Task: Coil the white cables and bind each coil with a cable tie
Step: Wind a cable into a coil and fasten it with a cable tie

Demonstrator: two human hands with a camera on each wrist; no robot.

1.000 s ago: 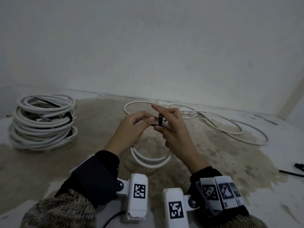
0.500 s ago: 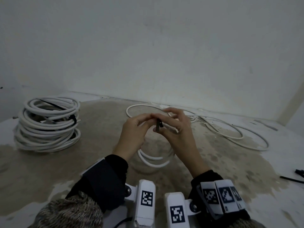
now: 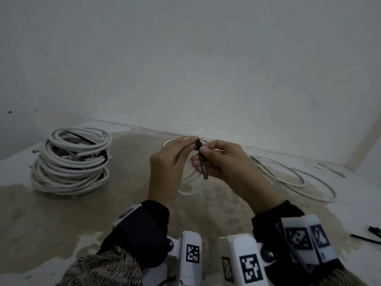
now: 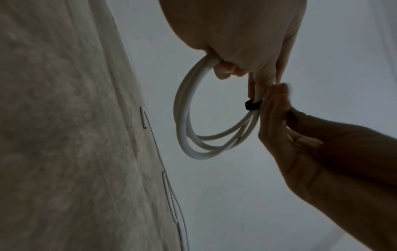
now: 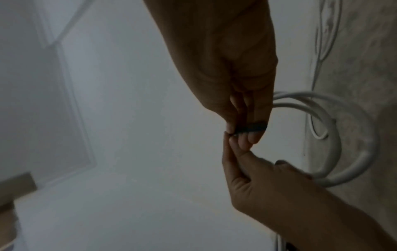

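My left hand (image 3: pixel 168 166) grips the small white coil (image 4: pixel 193 129) and pinches the black cable tie (image 3: pixel 201 159); my right hand (image 3: pixel 222 164) pinches its tail. Bare floor (image 3: pixel 61 213) lies around. Beyond, loose cable (image 3: pixel 299 182) reaches the wall (image 3: pixel 206 69); the coil is mostly hidden from my head view.

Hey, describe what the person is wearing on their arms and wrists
Both hands, left hand and right hand, are bare. Each forearm has a knitted brown-grey sleeve ending in a black wrist strap. White camera blocks with black-and-white square markers sit at both wrists.
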